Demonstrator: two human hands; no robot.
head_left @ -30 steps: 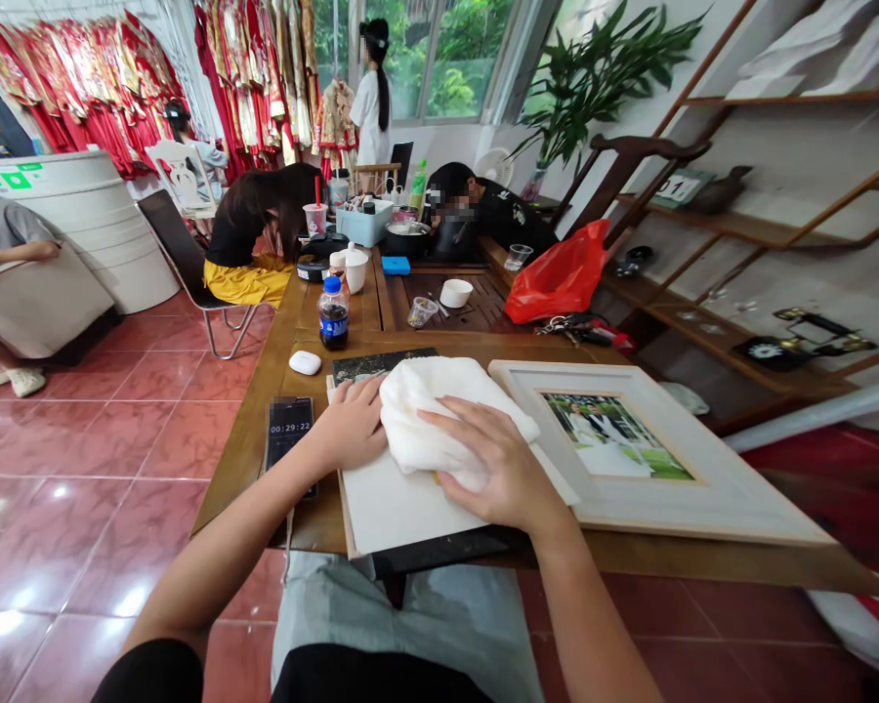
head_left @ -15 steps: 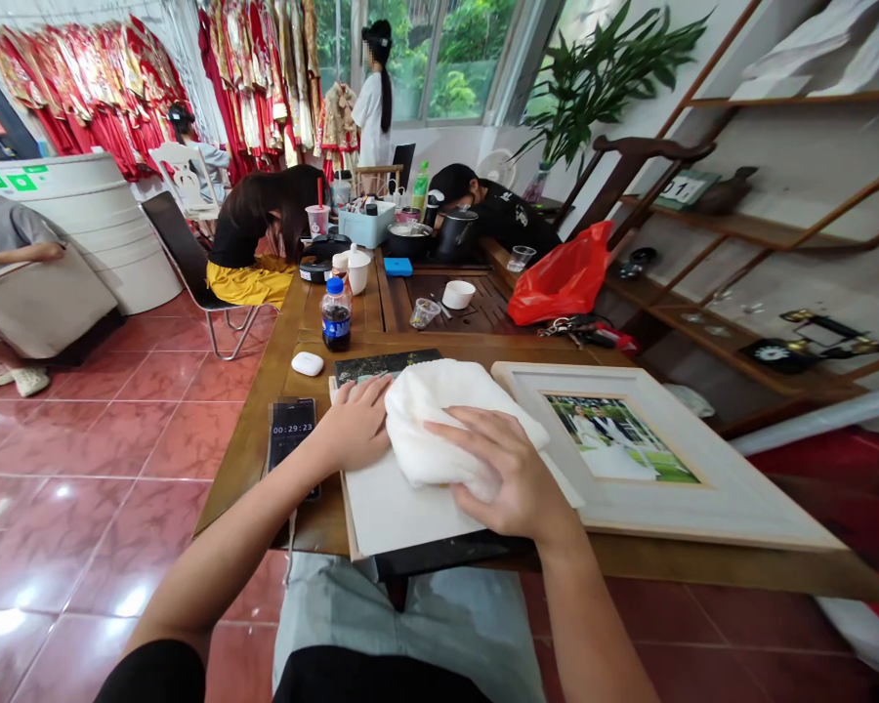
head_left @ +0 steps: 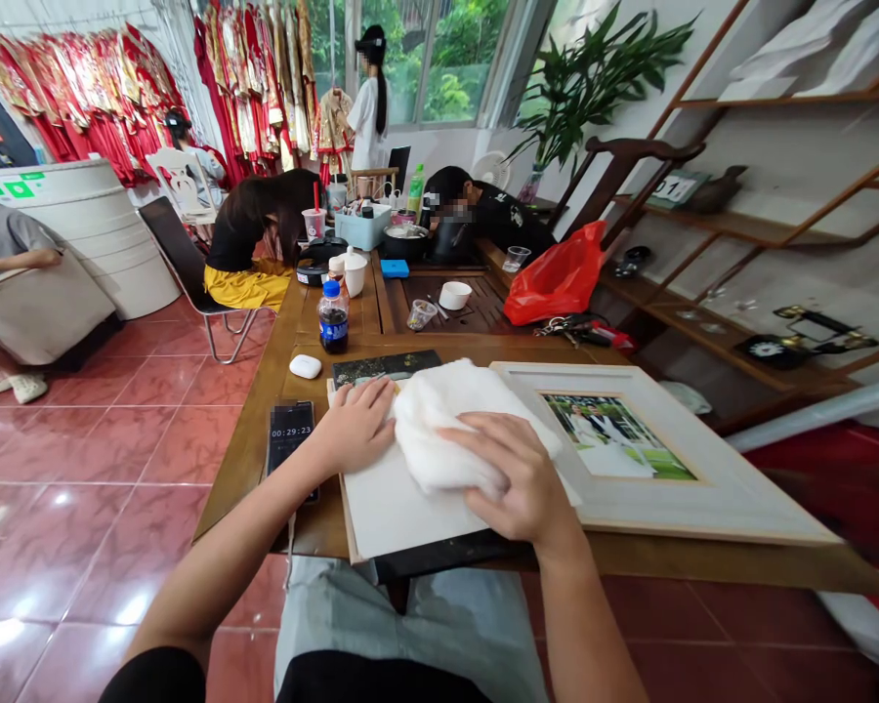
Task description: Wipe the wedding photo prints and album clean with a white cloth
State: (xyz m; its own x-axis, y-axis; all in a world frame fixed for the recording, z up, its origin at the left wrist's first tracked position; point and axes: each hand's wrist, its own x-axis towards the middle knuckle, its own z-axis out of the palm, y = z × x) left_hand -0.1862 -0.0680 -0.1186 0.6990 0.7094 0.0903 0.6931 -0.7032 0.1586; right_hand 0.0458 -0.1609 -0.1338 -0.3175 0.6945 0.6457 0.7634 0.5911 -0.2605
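Observation:
My right hand [head_left: 517, 474] grips a bunched white cloth [head_left: 446, 415], its fingers bent over the near right side. The cloth rests on a flat white board [head_left: 396, 513], hiding much of its far part. My left hand [head_left: 358, 420] lies flat with fingers extended on the board's left side, close beside the cloth. Under the board is a dark book or panel [head_left: 388, 365] whose far edge and near edge show. A framed photo [head_left: 622, 434] of two people on grass lies to the right, in a wide pale mount.
A phone [head_left: 291, 434], a white earbud case [head_left: 306, 366] and a cola bottle [head_left: 333, 317] are on the left. Farther back are a white bowl [head_left: 455, 295], a plastic cup [head_left: 421, 313] and a red bag [head_left: 557, 278]. Two people lean on the table's far end.
The cloth has slid slightly to the right with my right hand. My left hand stays nearly where it was on the board.

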